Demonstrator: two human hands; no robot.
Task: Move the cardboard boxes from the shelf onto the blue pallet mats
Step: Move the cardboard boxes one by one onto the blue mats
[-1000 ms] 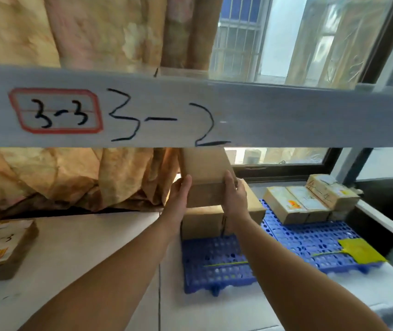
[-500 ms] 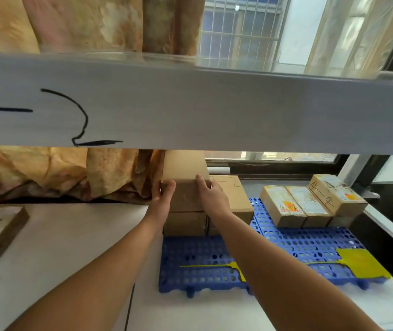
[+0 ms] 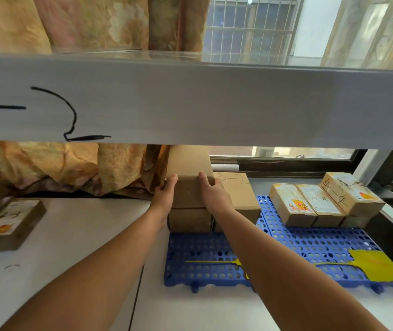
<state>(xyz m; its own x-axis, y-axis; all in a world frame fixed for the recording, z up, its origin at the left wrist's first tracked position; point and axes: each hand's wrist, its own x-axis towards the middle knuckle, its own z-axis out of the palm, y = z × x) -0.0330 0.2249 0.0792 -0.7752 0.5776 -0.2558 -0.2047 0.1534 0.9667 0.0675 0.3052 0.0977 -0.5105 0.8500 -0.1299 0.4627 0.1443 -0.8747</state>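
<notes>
Both your left hand (image 3: 164, 199) and right hand (image 3: 214, 194) clamp the top box (image 3: 188, 194), now seated on the lower box (image 3: 190, 220); you can likely release.

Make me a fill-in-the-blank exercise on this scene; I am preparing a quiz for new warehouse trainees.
The left hand and right hand hold the upper box by its two ____.
The upper box sits on a lower box standing on a ____ pallet mat.
The marked box right of the stack reads ____.
Missing words: sides; blue; 3-2.
</notes>
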